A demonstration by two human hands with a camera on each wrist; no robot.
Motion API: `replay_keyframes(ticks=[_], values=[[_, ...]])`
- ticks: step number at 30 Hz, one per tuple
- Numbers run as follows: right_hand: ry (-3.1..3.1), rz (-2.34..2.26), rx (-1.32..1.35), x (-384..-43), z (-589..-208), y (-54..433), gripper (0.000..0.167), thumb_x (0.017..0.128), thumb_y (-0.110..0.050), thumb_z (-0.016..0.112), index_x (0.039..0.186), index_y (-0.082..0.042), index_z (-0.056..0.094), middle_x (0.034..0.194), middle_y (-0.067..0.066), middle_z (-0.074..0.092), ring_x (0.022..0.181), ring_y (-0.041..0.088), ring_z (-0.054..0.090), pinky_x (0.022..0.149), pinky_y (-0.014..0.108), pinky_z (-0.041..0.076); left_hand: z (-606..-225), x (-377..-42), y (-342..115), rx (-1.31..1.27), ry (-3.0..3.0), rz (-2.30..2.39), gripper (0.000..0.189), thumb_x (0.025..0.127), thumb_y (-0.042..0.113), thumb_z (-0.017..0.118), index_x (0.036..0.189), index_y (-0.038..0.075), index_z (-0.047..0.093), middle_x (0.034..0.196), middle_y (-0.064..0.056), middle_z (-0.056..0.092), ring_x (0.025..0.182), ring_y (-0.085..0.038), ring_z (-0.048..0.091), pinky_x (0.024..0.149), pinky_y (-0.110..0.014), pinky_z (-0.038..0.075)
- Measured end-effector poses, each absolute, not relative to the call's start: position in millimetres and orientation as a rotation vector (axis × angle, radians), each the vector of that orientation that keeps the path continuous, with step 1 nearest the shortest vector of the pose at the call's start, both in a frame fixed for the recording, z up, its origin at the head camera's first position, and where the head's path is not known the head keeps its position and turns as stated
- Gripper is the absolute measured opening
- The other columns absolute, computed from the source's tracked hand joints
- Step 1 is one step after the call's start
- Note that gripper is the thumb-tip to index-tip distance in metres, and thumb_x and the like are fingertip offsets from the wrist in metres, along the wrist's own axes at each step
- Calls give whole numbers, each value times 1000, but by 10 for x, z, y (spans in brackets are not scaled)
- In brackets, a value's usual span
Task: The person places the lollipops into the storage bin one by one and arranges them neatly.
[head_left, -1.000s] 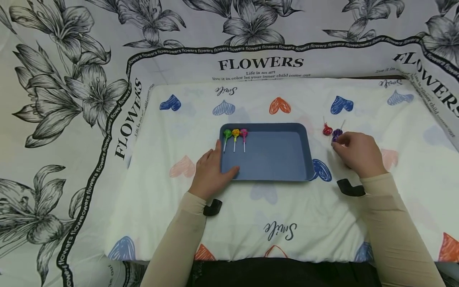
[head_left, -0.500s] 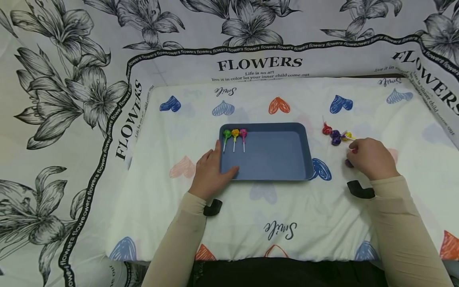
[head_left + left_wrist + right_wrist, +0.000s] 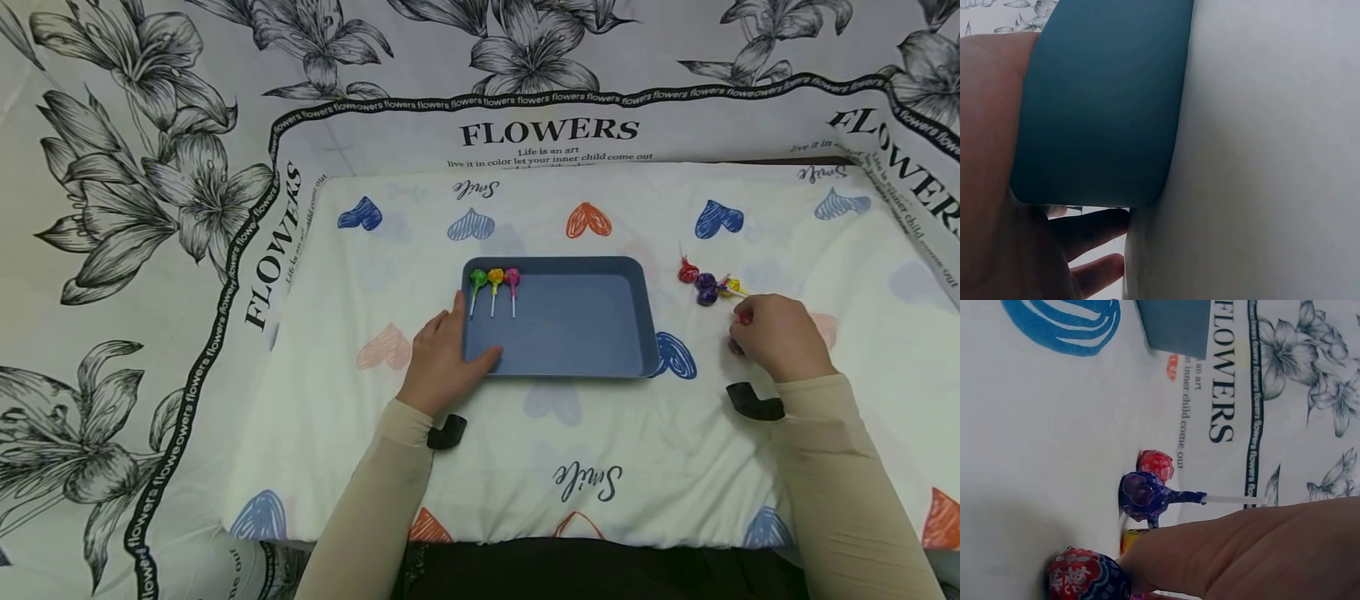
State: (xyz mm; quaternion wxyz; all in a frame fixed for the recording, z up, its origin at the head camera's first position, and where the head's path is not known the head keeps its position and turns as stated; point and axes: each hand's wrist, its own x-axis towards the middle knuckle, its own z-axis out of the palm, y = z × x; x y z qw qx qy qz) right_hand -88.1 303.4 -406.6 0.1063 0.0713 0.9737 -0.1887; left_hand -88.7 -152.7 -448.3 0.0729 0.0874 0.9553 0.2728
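My left hand [image 3: 447,364] rests against the left side of a blue-grey tray [image 3: 577,333], fingers along its edge and thumb over the front rim. In the tray's far left corner a green lollipop [image 3: 478,277], a yellow lollipop [image 3: 496,277] and a pink lollipop [image 3: 512,277] lie in a row, sticks toward me. Right of the tray, my right hand [image 3: 783,337] has curled fingers pinching at a red and dark-blue lollipop [image 3: 1085,575]; its stick is hidden. Beyond the fingertips lie a red lollipop [image 3: 687,271], purple lollipops [image 3: 707,288] and another yellow lollipop [image 3: 731,287].
A white cloth [image 3: 570,433] with printed hearts covers the work surface. Behind and to the left spreads a flower-printed cloth [image 3: 195,192] with a black lettered border. Black wrist bands [image 3: 753,402] sit below both hands.
My right hand has moved right and toward me from the purple lollipops, uncovering them and the yellow one beside them. Over the last half second it hardly moves. My left hand stays on the tray.
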Motion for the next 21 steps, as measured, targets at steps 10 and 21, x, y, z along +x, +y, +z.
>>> replay_keyframes(ticks=[10,21], values=[[2918,-518,207,-884,-4089,2953,35,95,-13,61,120,9,70,115,34,67,87,41,58,59,38,42,-4488,-881,-1532,265,2875,830,105,95,61,65,170,9,12,167,-14,39,153,-40,32,125,-56,23],[2911,-665,160,-907,-4060,2792,34,103,-12,55,125,10,69,116,34,66,90,41,56,68,43,43,-4483,-879,-1532,244,2860,841,105,95,61,65,170,11,11,168,-12,38,154,-39,30,125,-56,22]])
